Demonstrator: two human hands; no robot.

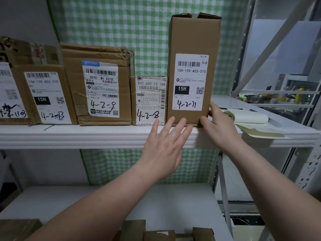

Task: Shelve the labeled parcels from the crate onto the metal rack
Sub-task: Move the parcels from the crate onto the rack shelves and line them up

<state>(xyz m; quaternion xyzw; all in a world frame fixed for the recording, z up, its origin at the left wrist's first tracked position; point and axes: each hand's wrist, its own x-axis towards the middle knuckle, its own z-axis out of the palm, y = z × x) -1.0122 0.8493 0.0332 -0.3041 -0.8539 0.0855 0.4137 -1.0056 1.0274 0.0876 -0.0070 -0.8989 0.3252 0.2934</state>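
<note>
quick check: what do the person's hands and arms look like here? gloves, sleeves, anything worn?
Both bare. Left hand and right hand: no gloves, no rings, no watch or band at either wrist. Forearms are uncovered right to the bottom edge of the frame, no sleeve in view. Left hand has a small round mark on its back.

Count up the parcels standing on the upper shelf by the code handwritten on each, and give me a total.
4-2-11, tall box with the right hand at its corner: 1
4-2-8, small box: 1
4-2-9, box: 1
4-2-13, box: 1
Cut off at left edge, code unclear: 1
Total: 5
</note>
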